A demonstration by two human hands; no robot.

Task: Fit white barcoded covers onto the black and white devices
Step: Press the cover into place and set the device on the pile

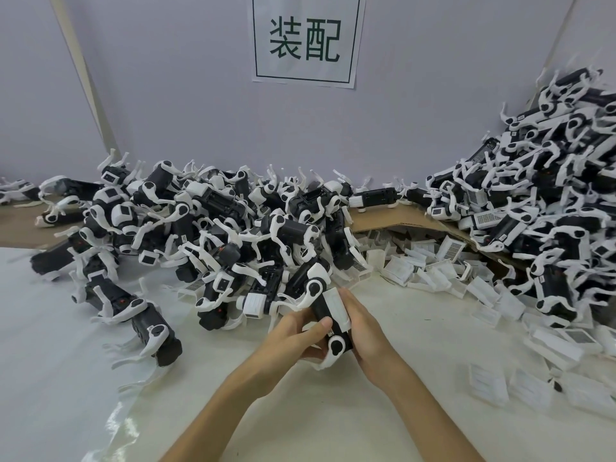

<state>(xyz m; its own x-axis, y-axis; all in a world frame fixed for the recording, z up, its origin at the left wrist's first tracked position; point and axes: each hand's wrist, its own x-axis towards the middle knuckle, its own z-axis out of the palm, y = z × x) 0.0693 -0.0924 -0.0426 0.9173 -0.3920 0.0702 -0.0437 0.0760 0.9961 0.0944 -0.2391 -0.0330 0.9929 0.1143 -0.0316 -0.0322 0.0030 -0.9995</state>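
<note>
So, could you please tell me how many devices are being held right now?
1. The device, in front of the centre heap, is gripped by the left hand while the right hand presses against its white cover. All others lie loose.

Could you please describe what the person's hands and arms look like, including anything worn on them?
The left hand and right hand are bare, with no gloves. No ring, watch or bracelet shows on either. Both forearms are uncovered down to the bottom edge of the picture, and no sleeve is in view.
</note>
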